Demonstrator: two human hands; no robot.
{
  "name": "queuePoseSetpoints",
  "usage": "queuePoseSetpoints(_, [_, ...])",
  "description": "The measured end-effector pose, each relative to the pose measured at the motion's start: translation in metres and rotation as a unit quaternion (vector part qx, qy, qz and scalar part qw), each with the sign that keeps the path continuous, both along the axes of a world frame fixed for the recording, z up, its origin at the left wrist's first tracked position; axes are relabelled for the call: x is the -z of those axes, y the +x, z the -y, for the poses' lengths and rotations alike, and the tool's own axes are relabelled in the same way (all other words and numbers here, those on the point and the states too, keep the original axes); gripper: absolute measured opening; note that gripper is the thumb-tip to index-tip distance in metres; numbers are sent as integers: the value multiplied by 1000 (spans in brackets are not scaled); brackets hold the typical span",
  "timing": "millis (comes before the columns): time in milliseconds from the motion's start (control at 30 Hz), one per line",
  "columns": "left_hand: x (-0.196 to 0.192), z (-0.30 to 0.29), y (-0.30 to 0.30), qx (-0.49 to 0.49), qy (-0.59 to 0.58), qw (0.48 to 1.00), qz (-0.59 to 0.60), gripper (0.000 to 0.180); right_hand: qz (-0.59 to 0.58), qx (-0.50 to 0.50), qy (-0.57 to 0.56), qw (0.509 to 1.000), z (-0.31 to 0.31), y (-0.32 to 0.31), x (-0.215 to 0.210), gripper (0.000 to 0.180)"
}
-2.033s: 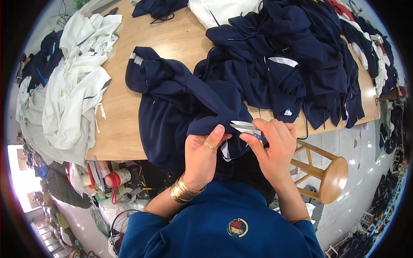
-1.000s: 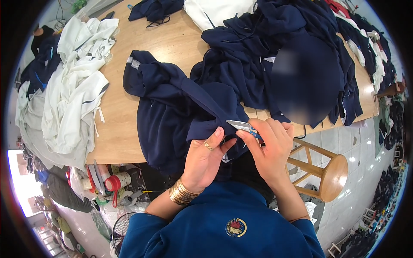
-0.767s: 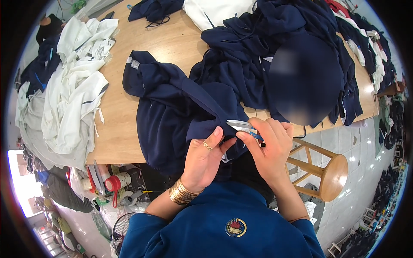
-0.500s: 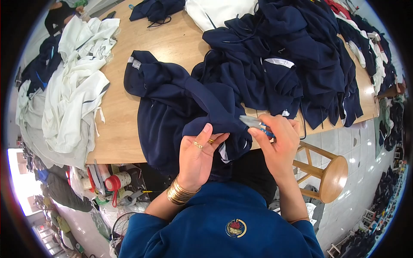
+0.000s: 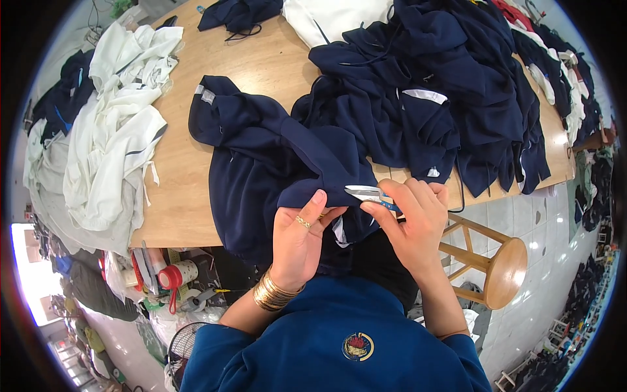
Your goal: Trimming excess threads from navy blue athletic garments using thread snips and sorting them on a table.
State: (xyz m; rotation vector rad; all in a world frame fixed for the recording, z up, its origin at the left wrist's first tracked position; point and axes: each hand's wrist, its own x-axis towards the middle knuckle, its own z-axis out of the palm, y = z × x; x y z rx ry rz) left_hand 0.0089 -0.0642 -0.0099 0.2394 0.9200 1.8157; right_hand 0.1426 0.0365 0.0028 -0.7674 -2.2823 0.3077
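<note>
A navy garment lies over the table's near edge, with a whitish label at its far left corner. My left hand, wearing gold rings and bangles, pinches a folded edge of this cloth between thumb and fingers. In my right hand is a pair of thread snips with blue grips and short metal blades. The blade tips point left and lie over the navy fabric, just right of my left fingers. Whether they touch a thread cannot be made out.
More navy garments are heaped at the right of the wooden table. White garments hang over its left edge. A wooden stool stands at the lower right; a red-lidded cup is below the left edge, near a fan.
My right hand has brought the snips left, over the cloth beside my left fingers. Its blades now show more clearly. My left hand keeps its hold, nearly still.
</note>
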Motion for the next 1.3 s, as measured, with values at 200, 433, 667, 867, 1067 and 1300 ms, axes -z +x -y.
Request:
queuePoseSetpoints(200, [0,-1,-3,-2,-1,1000,-4,20,-10,12,-18,1000,-4,-1,3,25])
queuePoseSetpoints(433, [-6,-7,1,0,-9,1000,7,22,0,9,-5,1000,-4,8,-2,27])
queuePoseSetpoints(667, [7,5,-5,-36,-27,997,-59,18,-64,-55,-42,996,2,-5,11,37])
queuePoseSetpoints(867, [26,-2,-16,45,0,997,-69,29,-92,-62,-208,972,1,-14,35,23])
queuePoseSetpoints(1067, [18,-5,-19,7,-45,901,-431,29,-148,-76,-290,942,-26,-1,22,13])
queuePoseSetpoints(1300, [27,-19,-68,-3,-106,791,-603,22,-77,-155,-310,935,-30,-29,-6,20])
